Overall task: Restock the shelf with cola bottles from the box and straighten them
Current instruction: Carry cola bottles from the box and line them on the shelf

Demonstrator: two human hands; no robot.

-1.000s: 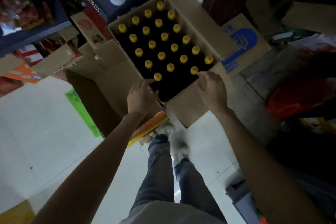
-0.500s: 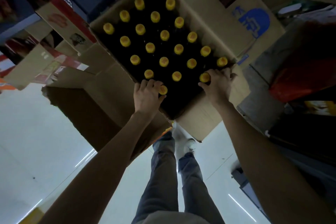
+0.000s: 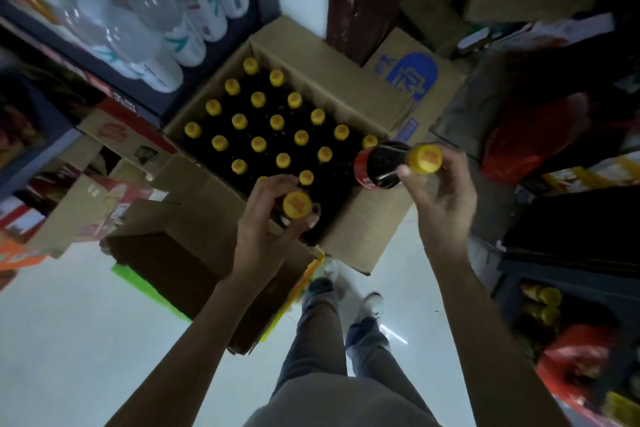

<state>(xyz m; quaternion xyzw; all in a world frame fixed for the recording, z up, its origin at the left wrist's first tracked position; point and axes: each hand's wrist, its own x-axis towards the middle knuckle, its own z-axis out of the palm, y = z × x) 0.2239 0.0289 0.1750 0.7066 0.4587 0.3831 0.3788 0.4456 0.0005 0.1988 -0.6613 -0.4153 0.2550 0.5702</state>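
cola bottles with yellow caps (image 3: 259,144) fill the open cardboard box (image 3: 322,59) on the floor. left hand (image 3: 266,229) grips the neck of one bottle (image 3: 296,205) at the box's near edge; right hand (image 3: 441,194) pinches another bottle (image 3: 381,165), lifted clear and tilted, red label showing.
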